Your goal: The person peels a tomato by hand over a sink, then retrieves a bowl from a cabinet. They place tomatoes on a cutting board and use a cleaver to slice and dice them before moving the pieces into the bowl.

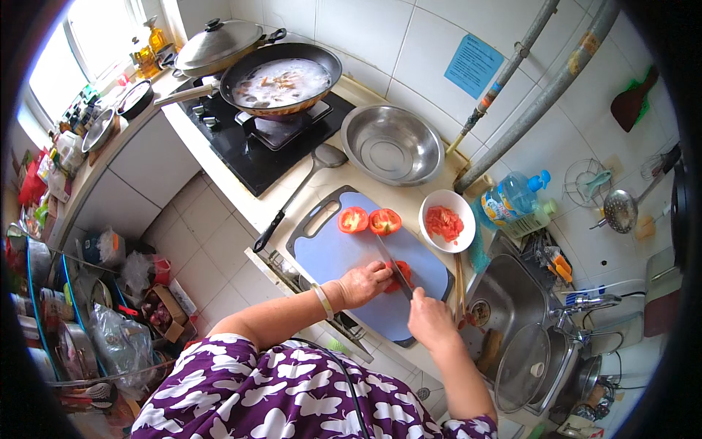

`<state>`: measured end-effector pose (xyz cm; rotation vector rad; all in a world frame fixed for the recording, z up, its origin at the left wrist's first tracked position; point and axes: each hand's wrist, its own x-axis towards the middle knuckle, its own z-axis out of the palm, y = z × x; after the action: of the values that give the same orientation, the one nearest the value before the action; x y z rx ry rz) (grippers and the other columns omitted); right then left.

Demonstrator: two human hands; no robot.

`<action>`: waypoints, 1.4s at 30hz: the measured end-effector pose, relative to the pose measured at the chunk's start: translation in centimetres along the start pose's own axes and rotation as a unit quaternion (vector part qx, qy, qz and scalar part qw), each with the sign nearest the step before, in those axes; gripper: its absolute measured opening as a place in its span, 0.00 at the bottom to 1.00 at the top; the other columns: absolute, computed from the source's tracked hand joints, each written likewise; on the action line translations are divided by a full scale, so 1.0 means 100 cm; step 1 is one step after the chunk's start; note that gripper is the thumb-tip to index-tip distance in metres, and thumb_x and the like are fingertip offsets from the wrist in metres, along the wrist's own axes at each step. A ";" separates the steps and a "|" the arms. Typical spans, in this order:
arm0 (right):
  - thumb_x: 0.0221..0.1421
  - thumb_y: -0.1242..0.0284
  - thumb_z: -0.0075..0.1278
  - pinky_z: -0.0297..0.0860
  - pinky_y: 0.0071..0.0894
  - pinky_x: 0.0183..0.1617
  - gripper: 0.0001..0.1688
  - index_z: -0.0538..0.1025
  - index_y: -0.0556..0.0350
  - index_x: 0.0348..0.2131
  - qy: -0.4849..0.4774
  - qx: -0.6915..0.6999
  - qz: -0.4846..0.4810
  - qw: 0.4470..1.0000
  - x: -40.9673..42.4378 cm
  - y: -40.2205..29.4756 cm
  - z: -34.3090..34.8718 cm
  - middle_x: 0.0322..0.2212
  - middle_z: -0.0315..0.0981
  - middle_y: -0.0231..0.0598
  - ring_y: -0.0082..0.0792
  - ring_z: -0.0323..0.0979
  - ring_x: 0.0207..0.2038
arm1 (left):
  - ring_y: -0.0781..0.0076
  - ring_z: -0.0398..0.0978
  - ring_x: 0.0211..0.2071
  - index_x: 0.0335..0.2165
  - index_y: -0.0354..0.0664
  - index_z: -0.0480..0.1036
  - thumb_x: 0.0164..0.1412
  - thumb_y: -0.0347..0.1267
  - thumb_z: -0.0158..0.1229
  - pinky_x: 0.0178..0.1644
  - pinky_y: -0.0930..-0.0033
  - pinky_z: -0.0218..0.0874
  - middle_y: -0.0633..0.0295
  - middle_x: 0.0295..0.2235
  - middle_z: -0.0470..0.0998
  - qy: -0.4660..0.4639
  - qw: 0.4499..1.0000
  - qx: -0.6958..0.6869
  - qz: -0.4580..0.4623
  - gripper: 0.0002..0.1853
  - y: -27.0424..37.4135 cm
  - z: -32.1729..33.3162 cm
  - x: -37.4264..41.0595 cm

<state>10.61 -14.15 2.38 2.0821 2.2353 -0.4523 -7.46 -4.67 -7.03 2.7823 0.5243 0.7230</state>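
On the blue-grey cutting board (pixel 334 263), my left hand (pixel 364 282) steadies a piece of red tomato (pixel 399 276) with its fingertips. My right hand (pixel 432 318) grips the handle of a kitchen knife (pixel 390 257), whose blade lies across that tomato. Two tomato halves (pixel 368 220) rest cut face up near the top of the board. Beyond the board's right edge, a white bowl (pixel 466 222) holds chopped tomato (pixel 444 224). The tomato under the blade is partly hidden by my fingers and the knife.
A wide steel basin (pixel 392 145) stands behind the board. A spatula (pixel 296 189) lies left of it, beside the gas stove (pixel 230 142), where a pan (pixel 282 82) holds whitish liquid and food. Chopsticks (pixel 459 282) lie between board and sink (pixel 515 285). An open drawer (pixel 274 271) juts out below.
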 end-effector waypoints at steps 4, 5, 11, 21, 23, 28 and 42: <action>0.56 0.71 0.42 0.68 0.51 0.27 0.08 0.62 0.58 0.32 0.057 0.022 0.005 0.998 0.010 0.009 0.035 0.16 0.71 0.52 0.54 0.73 0.22 | 0.60 0.67 0.43 0.37 0.39 0.75 0.43 0.29 0.54 0.38 0.67 0.69 0.60 0.43 0.69 0.024 0.999 -0.010 0.025 0.17 0.006 -0.002 0.003; 0.56 0.71 0.42 0.68 0.51 0.27 0.08 0.62 0.58 0.32 0.075 0.037 -0.008 0.996 0.010 0.010 0.033 0.16 0.71 0.52 0.55 0.73 0.22 | 0.61 0.67 0.42 0.37 0.39 0.75 0.43 0.29 0.55 0.37 0.67 0.69 0.60 0.43 0.69 0.036 0.999 0.000 0.021 0.18 0.005 -0.003 0.002; 0.56 0.73 0.41 0.69 0.49 0.26 0.07 0.62 0.59 0.31 0.006 -0.007 -0.019 1.000 0.001 -0.006 -0.011 0.16 0.71 0.49 0.54 0.73 0.22 | 0.60 0.68 0.42 0.38 0.39 0.75 0.42 0.29 0.56 0.36 0.68 0.70 0.60 0.42 0.70 0.015 1.000 0.006 -0.006 0.19 -0.001 0.001 -0.010; 0.51 0.78 0.40 0.69 0.50 0.28 0.06 0.62 0.59 0.32 -0.019 -0.001 -0.012 1.000 -0.004 -0.012 -0.019 0.17 0.72 0.52 0.52 0.74 0.23 | 0.60 0.68 0.41 0.36 0.38 0.74 0.43 0.30 0.53 0.35 0.69 0.70 0.60 0.41 0.70 0.046 0.999 0.005 0.020 0.17 -0.003 0.004 -0.012; 0.49 0.79 0.40 0.69 0.51 0.28 0.07 0.62 0.59 0.32 -0.003 0.009 -0.010 1.000 0.001 -0.011 -0.005 0.16 0.71 0.52 0.53 0.74 0.23 | 0.60 0.68 0.41 0.36 0.38 0.74 0.43 0.30 0.53 0.36 0.69 0.70 0.60 0.41 0.70 0.059 0.998 0.007 0.024 0.17 -0.005 0.003 -0.009; 0.57 0.73 0.39 0.69 0.51 0.27 0.06 0.62 0.58 0.31 0.056 0.034 -0.025 0.998 0.009 0.003 0.033 0.15 0.71 0.50 0.53 0.73 0.21 | 0.60 0.67 0.42 0.37 0.39 0.74 0.44 0.29 0.52 0.37 0.69 0.69 0.60 0.42 0.69 0.057 0.998 -0.015 0.029 0.17 -0.004 0.005 -0.007; 0.56 0.72 0.43 0.69 0.50 0.27 0.08 0.63 0.59 0.32 0.057 0.039 -0.023 0.997 0.006 -0.004 0.019 0.16 0.71 0.52 0.56 0.72 0.22 | 0.62 0.67 0.42 0.34 0.41 0.74 0.43 0.32 0.52 0.39 0.69 0.68 0.59 0.41 0.69 0.051 0.999 0.010 0.010 0.16 -0.002 0.005 -0.010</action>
<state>9.82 -14.12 0.46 2.1486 2.3692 -0.4409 -8.10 -4.93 -7.90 2.7841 0.5251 0.8736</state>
